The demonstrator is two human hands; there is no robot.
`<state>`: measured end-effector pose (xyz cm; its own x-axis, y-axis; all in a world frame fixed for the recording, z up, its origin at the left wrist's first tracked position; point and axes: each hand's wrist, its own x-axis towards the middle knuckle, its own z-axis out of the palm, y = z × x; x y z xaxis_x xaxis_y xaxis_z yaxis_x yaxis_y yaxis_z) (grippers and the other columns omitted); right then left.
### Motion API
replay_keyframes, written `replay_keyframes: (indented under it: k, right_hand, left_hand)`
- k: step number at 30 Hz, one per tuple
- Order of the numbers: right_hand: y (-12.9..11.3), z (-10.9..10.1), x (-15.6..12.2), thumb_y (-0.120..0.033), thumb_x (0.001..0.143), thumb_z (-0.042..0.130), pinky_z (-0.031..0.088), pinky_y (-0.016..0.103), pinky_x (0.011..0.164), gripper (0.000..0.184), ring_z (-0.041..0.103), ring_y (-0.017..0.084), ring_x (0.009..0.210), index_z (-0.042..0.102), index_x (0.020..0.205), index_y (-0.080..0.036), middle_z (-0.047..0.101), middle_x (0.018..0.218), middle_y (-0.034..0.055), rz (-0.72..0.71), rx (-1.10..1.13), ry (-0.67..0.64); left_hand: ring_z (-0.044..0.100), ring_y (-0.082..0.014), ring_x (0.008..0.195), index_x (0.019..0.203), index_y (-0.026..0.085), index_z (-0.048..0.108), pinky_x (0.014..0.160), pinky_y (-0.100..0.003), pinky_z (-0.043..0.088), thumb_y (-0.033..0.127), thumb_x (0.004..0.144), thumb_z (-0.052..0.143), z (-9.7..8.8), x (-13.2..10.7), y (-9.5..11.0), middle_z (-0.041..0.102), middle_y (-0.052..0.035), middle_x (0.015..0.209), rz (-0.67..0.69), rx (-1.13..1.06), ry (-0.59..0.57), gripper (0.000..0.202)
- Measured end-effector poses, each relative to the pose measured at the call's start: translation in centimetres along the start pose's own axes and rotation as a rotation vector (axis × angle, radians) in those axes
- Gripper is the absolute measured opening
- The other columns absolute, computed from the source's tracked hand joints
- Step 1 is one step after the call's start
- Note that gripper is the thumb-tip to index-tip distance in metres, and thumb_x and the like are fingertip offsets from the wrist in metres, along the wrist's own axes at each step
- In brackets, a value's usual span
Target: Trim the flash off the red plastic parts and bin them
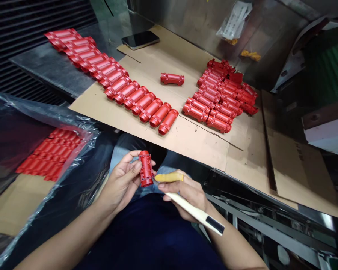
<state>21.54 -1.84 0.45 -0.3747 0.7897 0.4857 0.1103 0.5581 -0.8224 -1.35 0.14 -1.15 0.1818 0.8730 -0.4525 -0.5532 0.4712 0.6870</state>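
Fingers point(130, 155) of the left hand point(123, 180) are clamped around a red tube point(145, 168), held over the lap just in front of the cardboard-covered tabletop point(197, 148). Those of the right hand point(190, 197) grip a pale-handled tool point(194, 212), a yellow cover point(170, 177) on one finger. The tool's tip sits by the tube's lower edge; contact is hard to tell. Steady left support, light pressure and left fingertips clear of the tip should serve best.

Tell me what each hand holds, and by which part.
Left hand: red cylinder, held by its sides near the middle. Right hand: pale-handled tool, held toward its front end.
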Motion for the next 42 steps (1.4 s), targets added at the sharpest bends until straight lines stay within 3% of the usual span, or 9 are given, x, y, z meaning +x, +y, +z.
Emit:
replay_keyframes:
  k: [4,7,10,13,16,20,25,38,42]
  right_hand:
    - [-0.4,-0.9,1.1,-0.021,0.112,0.062,0.069,0.038,0.088,0.019,0.077,0.024,0.102,0.070,0.129,-0.021,0.080,0.108,0.0088,-0.065,-0.129,-0.191]
    - [-0.9,-1.1,1.5,-0.024,0.113,0.060,0.069,0.035,0.085,0.019,0.077,0.021,0.095,0.074,0.125,-0.022,0.078,0.106,0.0077,0.066,-0.204,-0.285]
    - [-0.6,-1.0,1.0,-0.031,0.112,0.063,0.070,0.033,0.081,0.019,0.079,0.021,0.090,0.074,0.127,-0.026,0.079,0.107,0.0067,0.231,-0.112,-0.036]
    - [-0.1,-0.9,0.0,-0.026,0.112,0.062,0.071,0.036,0.083,0.019,0.081,0.021,0.092,0.071,0.129,-0.028,0.081,0.111,0.0078,0.294,-0.053,0.249]
    - [0.0,-0.6,-0.7,-0.024,0.109,0.069,0.071,0.040,0.086,0.018,0.082,0.023,0.094,0.075,0.126,-0.026,0.083,0.110,0.0094,0.268,0.030,0.305]
    - [-0.4,0.0,-0.5,-0.023,0.107,0.073,0.069,0.042,0.092,0.018,0.080,0.026,0.107,0.079,0.125,-0.022,0.083,0.118,0.0127,0.096,0.044,0.184]
    - [-0.3,0.2,0.1,-0.017,0.107,0.071,0.070,0.039,0.088,0.029,0.079,0.024,0.102,0.075,0.136,-0.018,0.082,0.121,0.0134,-0.102,-0.017,0.068]
    - [0.0,-0.4,0.1,-0.016,0.107,0.071,0.070,0.039,0.090,0.032,0.077,0.024,0.105,0.072,0.139,-0.018,0.080,0.125,0.0134,-0.103,-0.038,-0.018]
    - [-0.2,-1.3,0.7,-0.018,0.107,0.071,0.070,0.035,0.091,0.027,0.076,0.023,0.108,0.070,0.135,-0.018,0.079,0.117,0.0103,-0.088,-0.092,-0.187]
  left_hand:
    - [0.082,-0.0245,0.086,0.126,0.020,0.071,0.072,-0.030,0.067,0.031,0.094,0.087,0.1,0.1,-0.1,0.084,-0.0116,0.109,-0.047,-0.003,0.005,0.037]
    - [0.082,-0.0237,0.089,0.125,0.019,0.072,0.073,-0.027,0.066,0.029,0.093,0.088,0.2,0.0,-0.1,0.084,-0.0112,0.107,-0.080,-0.022,0.017,0.037]
    - [0.082,-0.0236,0.088,0.126,0.020,0.072,0.075,-0.029,0.067,0.029,0.093,0.087,0.2,-0.2,0.0,0.084,-0.0109,0.109,-0.071,-0.028,0.015,0.038]
    - [0.082,-0.0231,0.085,0.128,0.022,0.070,0.075,-0.032,0.068,0.029,0.096,0.085,0.3,-0.2,0.2,0.083,-0.0105,0.112,-0.021,-0.021,-0.001,0.036]
    - [0.082,-0.0231,0.086,0.129,0.022,0.069,0.077,-0.033,0.069,0.028,0.096,0.084,0.4,-0.1,0.3,0.083,-0.0100,0.112,0.018,-0.007,-0.018,0.036]
    - [0.082,-0.0229,0.088,0.128,0.022,0.068,0.081,-0.035,0.070,0.029,0.097,0.084,0.5,0.0,0.4,0.082,-0.0095,0.114,0.061,0.021,-0.021,0.036]
    - [0.083,-0.0230,0.090,0.130,0.022,0.067,0.082,-0.035,0.070,0.027,0.098,0.083,0.8,-0.2,0.5,0.082,-0.0099,0.115,0.058,0.025,-0.033,0.036]
    - [0.082,-0.0236,0.091,0.131,0.021,0.067,0.079,-0.033,0.069,0.028,0.098,0.082,0.6,-0.3,0.3,0.082,-0.0116,0.114,0.043,0.033,-0.042,0.036]
    - [0.081,-0.0227,0.090,0.130,0.020,0.068,0.077,-0.031,0.067,0.029,0.098,0.082,0.6,-0.2,0.1,0.083,-0.0123,0.113,0.026,0.040,-0.037,0.036]
